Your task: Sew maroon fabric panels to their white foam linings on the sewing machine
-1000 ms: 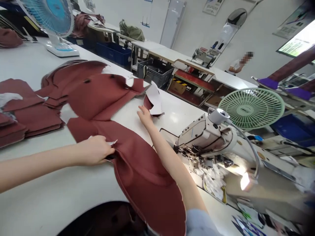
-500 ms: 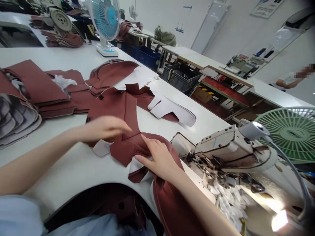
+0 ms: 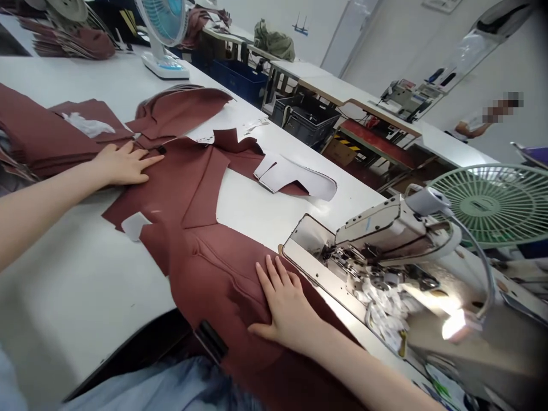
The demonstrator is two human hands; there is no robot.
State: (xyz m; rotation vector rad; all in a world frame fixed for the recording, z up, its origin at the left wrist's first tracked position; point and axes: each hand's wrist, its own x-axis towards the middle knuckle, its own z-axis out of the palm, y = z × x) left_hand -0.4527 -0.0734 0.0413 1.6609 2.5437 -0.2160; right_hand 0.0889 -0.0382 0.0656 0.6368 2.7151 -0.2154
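Observation:
A large sewn reddish-brown cover (image 3: 222,262) lies spread over the white table and hangs over its front edge toward my lap. My left hand (image 3: 124,162) rests on its far left part with fingers spread, beside a stack of brown cut pieces. Flat on the near right part lies my right hand (image 3: 289,308), fingers stretched out. A black strip (image 3: 212,341) shows on the cover near the table edge. A white flap (image 3: 136,226) sticks out at its left side. Beyond, a white-backed piece (image 3: 295,178) lies on the table.
On the right stands a sewing machine (image 3: 377,228) with a lit lamp (image 3: 458,325) and white scraps (image 3: 387,311) below. A green fan (image 3: 483,205) is behind it. A blue fan (image 3: 165,34) and stacked brown pieces (image 3: 51,137) stand on the left. A person (image 3: 475,125) is far right.
My left hand has moved left and away from me, and its fingers have spread. The cover now lies flatter and wider. My right hand has shifted slightly nearer on it; the view has turned somewhat.

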